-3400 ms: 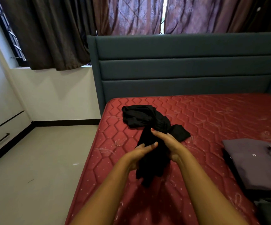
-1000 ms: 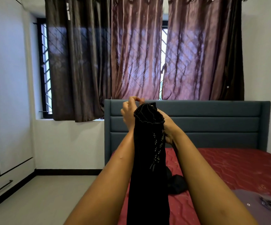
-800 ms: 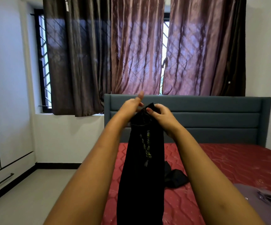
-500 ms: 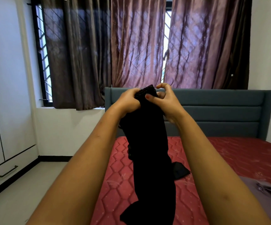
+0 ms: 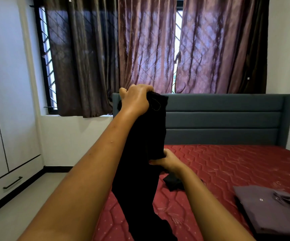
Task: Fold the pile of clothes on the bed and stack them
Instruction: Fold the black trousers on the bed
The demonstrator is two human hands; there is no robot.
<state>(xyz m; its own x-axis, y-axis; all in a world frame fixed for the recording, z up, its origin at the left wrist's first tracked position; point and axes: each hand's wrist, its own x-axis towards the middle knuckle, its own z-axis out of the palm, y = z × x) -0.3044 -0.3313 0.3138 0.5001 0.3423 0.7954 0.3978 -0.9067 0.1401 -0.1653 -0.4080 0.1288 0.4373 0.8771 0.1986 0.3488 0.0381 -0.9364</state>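
The red quilted mattress (image 5: 236, 164) spreads below and beyond both hands. Over it hangs the long black fabric garment (image 5: 140, 171), a narrow, bunched column. The left hand (image 5: 135, 101), raised high, is clenched round the garment's top end with the fingers curled tight over the cloth. The right hand (image 5: 168, 161), lower and just right of the column, pinches a side edge about halfway down. Only its thumb side shows; the other fingers are behind the cloth.

The main risk, I judge, is that the cloth is still gathered, not spread. Laid down like this it would trap twists and fold lopsided. The right hand's light pinch could also slip off the edge if the left hand pulls upward.

The folded grey-purple garment with metal snaps (image 5: 265, 209) lies well to the right of the right hand. A wide swing of the hanging tail might ruffle it.

Just under the right wrist sits a small crumpled black cloth piece (image 5: 172, 182). It could get swept up or tangled.

Whether that piece is separate or belongs to the held garment, I cannot tell. Black on black hides seams, so the garment's type and which end is up are unclear. Its lower end and the folded garment's far side are cut off by the frame.
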